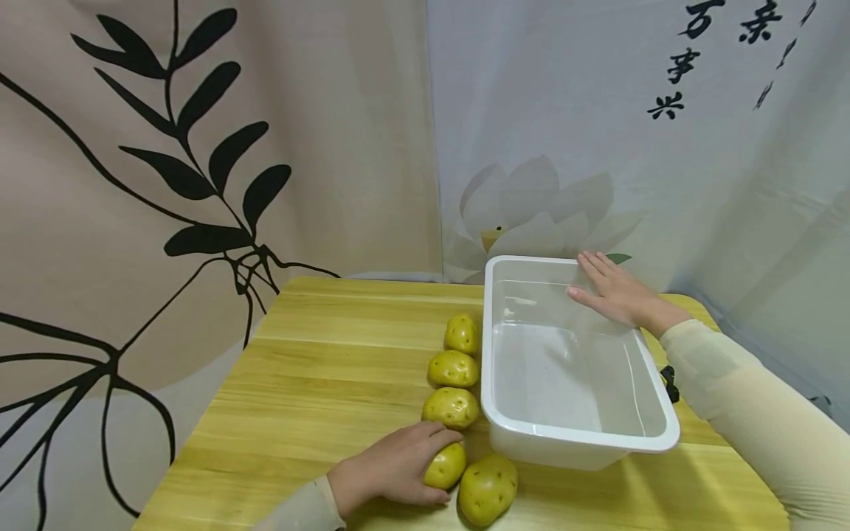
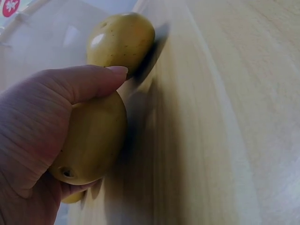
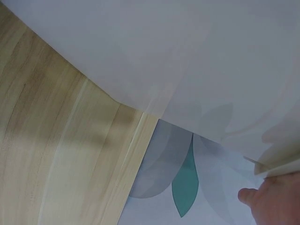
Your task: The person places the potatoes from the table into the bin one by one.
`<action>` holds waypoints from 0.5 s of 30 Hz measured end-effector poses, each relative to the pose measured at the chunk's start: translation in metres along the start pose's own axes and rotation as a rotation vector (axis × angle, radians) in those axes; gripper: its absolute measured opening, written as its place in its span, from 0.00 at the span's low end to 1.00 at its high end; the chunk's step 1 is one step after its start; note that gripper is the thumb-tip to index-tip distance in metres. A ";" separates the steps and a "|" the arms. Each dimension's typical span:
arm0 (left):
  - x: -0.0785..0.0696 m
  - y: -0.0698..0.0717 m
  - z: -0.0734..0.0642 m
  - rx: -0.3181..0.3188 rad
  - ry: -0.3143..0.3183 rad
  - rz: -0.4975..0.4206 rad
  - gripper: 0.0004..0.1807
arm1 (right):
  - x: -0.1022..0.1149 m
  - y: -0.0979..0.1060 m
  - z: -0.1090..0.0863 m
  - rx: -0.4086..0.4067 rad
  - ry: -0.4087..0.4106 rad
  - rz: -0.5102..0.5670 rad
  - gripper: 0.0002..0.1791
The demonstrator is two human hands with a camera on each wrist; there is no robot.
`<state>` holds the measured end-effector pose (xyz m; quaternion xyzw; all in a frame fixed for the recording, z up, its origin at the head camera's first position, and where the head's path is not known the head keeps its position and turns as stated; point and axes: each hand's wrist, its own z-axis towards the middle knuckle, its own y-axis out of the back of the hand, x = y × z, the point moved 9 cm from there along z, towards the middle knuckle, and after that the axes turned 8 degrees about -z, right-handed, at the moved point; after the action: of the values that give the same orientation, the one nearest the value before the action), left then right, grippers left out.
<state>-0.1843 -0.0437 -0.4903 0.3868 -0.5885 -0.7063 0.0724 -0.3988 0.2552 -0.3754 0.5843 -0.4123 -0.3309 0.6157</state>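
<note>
Nearest, at the front edge of the view, a potato (image 1: 488, 490) lies on the wooden table (image 1: 332, 369), just off the near left corner of the white tub. Just left of it, the left hand (image 1: 401, 468), in a pale sleeve (image 1: 302, 510), grips a second potato (image 1: 446, 466); the left wrist view shows the thumb pressed along one side and fingers curled round the other, spread only as wide as the potato. Whether this potato touches the table cannot be told. Beyond the left hand, a third potato (image 1: 451, 408), a fourth potato (image 1: 453, 369) and a fifth potato (image 1: 461, 334) run away in a line beside the tub's left wall. All five potatoes sit outside the tub. The white tub (image 1: 578, 441), rectangular with a rounded rim, stands upright on the right part of the table, its floor visible from above. At its far right corner the right hand (image 1: 617, 293) rests on the rim: fingers straight and laid across the edge, thumb set apart toward the inside, nothing gripped. Behind the table hangs a curtain (image 1: 372, 147), beige with black leaves on the left, paler on the right with a printed flower (image 1: 541, 195) and black characters (image 1: 682, 66).
</note>
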 end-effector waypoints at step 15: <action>-0.005 0.031 0.003 -0.063 0.021 -0.002 0.46 | -0.001 -0.001 -0.001 0.015 -0.001 -0.007 0.47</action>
<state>-0.1935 -0.0482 -0.4605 0.3922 -0.5649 -0.7203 0.0900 -0.3987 0.2565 -0.3769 0.5902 -0.4133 -0.3302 0.6098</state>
